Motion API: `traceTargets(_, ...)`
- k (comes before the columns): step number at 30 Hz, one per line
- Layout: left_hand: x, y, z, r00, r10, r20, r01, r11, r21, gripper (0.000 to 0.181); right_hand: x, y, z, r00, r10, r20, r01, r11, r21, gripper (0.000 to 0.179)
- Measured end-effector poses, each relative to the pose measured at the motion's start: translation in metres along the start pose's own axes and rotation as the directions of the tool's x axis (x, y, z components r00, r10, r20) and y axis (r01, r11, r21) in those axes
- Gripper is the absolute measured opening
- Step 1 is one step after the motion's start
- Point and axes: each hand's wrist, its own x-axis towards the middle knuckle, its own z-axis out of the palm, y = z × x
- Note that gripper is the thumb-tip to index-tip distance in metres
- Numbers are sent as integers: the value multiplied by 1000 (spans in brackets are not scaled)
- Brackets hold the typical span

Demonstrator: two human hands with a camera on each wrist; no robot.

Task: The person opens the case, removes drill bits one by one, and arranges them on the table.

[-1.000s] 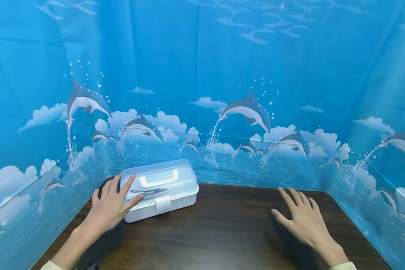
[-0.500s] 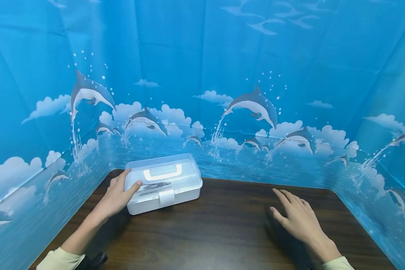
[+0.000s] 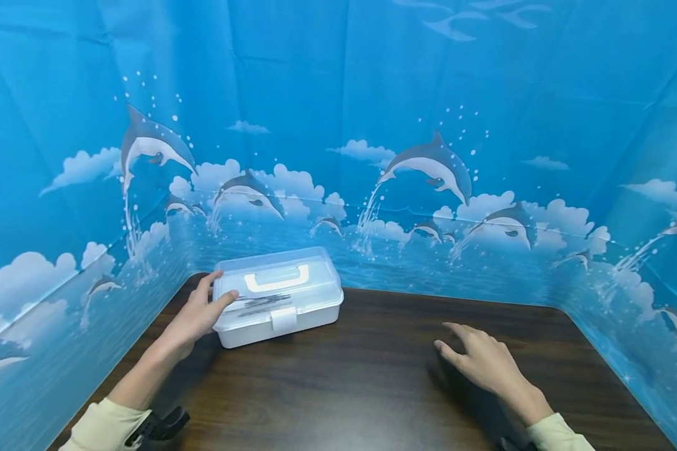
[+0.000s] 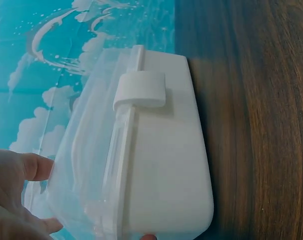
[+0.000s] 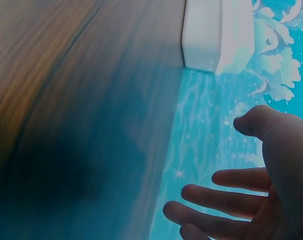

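Observation:
A white box with a clear lid (image 3: pixel 279 300) stands at the back left of the table, shut, with a white handle (image 3: pixel 279 285) lying on its lid and a white latch (image 3: pixel 284 320) at the front. Thin dark items show through the lid. My left hand (image 3: pixel 194 316) is at the box's left end, thumb over the lid's front corner and fingers at the left side. In the left wrist view, fingertips (image 4: pixel 39 167) lie right at the clear lid. My right hand (image 3: pixel 482 360) hovers over the table's right side, fingers loosely bent, holding nothing.
The dark wooden table (image 3: pixel 338 388) has a blue dolphin-print curtain (image 3: pixel 372 125) around its back and sides. The back of the box stands close to the curtain. A black strap device (image 3: pixel 160 427) sits on my left wrist.
My left hand has moved from above the lid's left part down to the box's left end. My right hand has shifted slightly left. The view has tilted down; the box remains in place.

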Motion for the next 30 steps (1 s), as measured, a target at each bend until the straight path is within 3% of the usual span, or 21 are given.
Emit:
traceTargets(6, 2, -2, -3, 1000, -19, -7, 19, 999, -36, 92, 8, -16, 8, 997, 58, 51, -64, 990, 125, 77)
traceTargets(12, 2, -3, -5, 1000, -5, -15, 5, 1000, -20, 92, 17, -30, 16, 997, 62, 35, -66, 986, 150, 75)
traceTargets(24, 6, -1, -9, 1000, 23, 7, -23, 1000, -16, 97, 36, -61, 32, 999, 40, 36, -48, 965, 257, 70)
traceTargets(30, 5, -5, -13, 1000, 17, 15, -17, 1000, -22, 98, 49, -85, 43, 998, -54, 42, 41, 961, 274, 70)
